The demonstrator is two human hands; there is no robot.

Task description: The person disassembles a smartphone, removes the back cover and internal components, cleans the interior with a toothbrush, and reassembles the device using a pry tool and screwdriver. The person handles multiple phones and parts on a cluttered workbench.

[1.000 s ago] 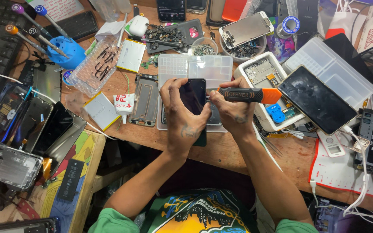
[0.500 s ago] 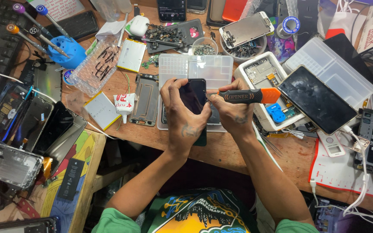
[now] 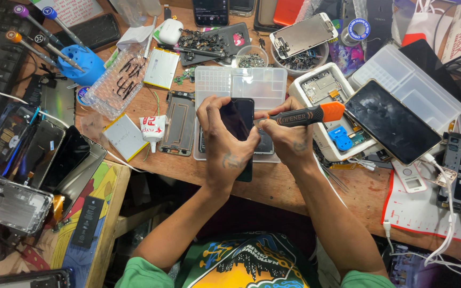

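Note:
My left hand (image 3: 225, 141) grips a black smartphone (image 3: 239, 118) upright over the middle of the wooden bench, fingers wrapped round its top and left edge. My right hand (image 3: 286, 137) holds an opening tool with a black shaft and orange handle (image 3: 309, 114). The tool's tip rests against the phone's right edge, and the handle points right. Both hands hover over a clear plastic parts tray (image 3: 241, 82). The lower end of the phone sticks out below my left palm.
A blue stand with screwdrivers (image 3: 79, 61) sits far left. A phone frame (image 3: 177, 122) and white glue tube (image 3: 151, 129) lie left of my hands. A dark tablet (image 3: 391, 121) rests on a white box at right. Loose phones and parts crowd the bench (image 3: 273, 186).
The orange-handled tool has shifted slightly, its tip staying at the phone's right edge. My left hand and the phone hold the same place.

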